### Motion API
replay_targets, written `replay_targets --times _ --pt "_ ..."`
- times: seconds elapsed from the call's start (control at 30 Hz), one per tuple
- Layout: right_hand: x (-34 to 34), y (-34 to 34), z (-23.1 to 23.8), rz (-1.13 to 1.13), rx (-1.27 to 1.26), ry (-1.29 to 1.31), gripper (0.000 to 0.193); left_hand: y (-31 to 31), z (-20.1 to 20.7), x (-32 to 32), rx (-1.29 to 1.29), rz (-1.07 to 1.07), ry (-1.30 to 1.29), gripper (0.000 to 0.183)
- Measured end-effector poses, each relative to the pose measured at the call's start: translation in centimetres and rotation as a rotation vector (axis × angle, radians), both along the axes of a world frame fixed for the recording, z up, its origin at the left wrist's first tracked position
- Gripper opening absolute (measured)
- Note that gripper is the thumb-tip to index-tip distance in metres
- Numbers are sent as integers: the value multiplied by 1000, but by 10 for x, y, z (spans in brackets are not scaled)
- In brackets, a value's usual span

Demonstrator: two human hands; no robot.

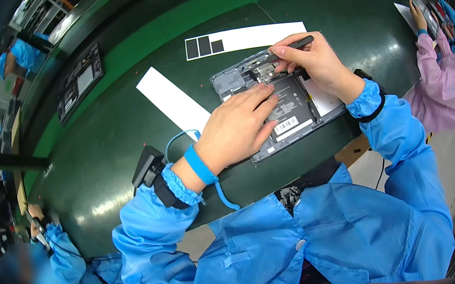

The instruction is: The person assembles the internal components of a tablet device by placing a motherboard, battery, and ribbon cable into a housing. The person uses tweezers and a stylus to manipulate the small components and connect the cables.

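An opened laptop base lies on the green bench in front of me, its inner parts and black battery exposed. My left hand rests on it palm down, fingers stretched over the battery's left part and the board beside it. A blue wrist strap with a coiled cord circles that wrist. Above the far right part of the laptop, my right hand pinches black tweezers. Their tip points left and down, toward the board near the laptop's far edge; contact there is too small to tell.
A white strip with black pads lies beyond the laptop, and a plain white strip to its left. More opened laptops stand on the green belt behind. Co-workers sit at left and right.
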State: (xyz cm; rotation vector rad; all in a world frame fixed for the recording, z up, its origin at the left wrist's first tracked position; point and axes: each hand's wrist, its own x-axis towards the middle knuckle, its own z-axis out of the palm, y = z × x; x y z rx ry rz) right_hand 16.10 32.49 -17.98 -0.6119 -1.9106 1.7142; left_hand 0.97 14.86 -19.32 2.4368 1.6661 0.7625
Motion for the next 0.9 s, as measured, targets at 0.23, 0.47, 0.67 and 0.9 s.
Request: replay_targets --times 0.23,0.47,0.67,0.9 --pt "-3 4 -4 -59 -60 -39 23 0 -4 -2 7 27 -35 42" --pt "-2 4 -6 -57 -130 9 26 -2 -8 -5 22 36 -66 42" --pt "1 7 1 74 -108 -35 28 0 -12 -4 42 32 -104 42" --pt "2 13 -6 11 -130 -30 29 0 -10 -1 44 48 -87 41"
